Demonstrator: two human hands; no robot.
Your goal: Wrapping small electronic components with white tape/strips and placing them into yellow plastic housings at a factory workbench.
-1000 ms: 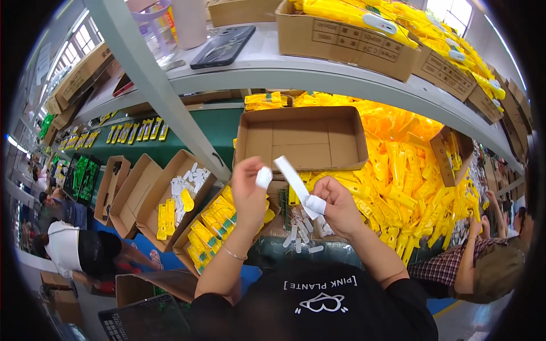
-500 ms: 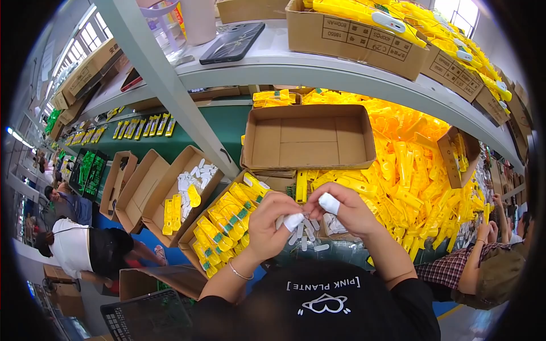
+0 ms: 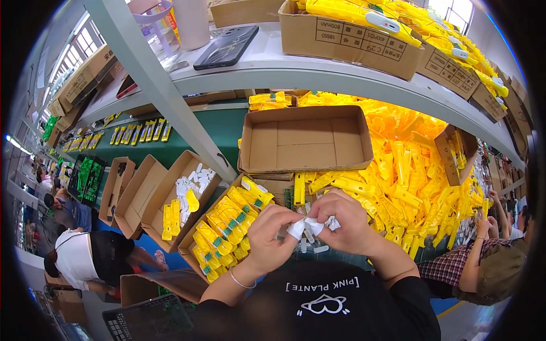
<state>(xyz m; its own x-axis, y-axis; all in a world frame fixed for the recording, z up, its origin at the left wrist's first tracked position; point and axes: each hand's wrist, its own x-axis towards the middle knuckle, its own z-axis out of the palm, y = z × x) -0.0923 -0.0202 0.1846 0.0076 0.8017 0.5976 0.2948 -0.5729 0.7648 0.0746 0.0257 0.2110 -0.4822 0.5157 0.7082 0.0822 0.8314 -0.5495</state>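
My left hand [image 3: 271, 237] and my right hand [image 3: 346, 220] meet in front of my chest, fingers pinched together. A white wrapping covers each thumb, and the two thumb tips touch or nearly touch. Whatever is between the fingertips is hidden. Small white plastic pieces [image 3: 321, 249] lie on the bench under and behind the hands. Left of my left hand, yellow plastic casings [image 3: 227, 221] with small green boards fill a cardboard box [image 3: 189, 254]. Beyond my right hand spreads a big heap of yellow casings [image 3: 405, 176].
A shallow cardboard box [image 3: 307, 165] stands behind the hands, under a grey shelf [image 3: 256, 78] holding a phone [image 3: 227, 46] and a carton [image 3: 347, 48] of yellow parts. Farther left, another box [image 3: 162, 241] holds white and yellow pieces. At right, a person in a checked sleeve [image 3: 449, 267] works close by.
My hands have come closer together, the right one moving left and turning so its thumb meets the left thumb. The view has shifted slightly.
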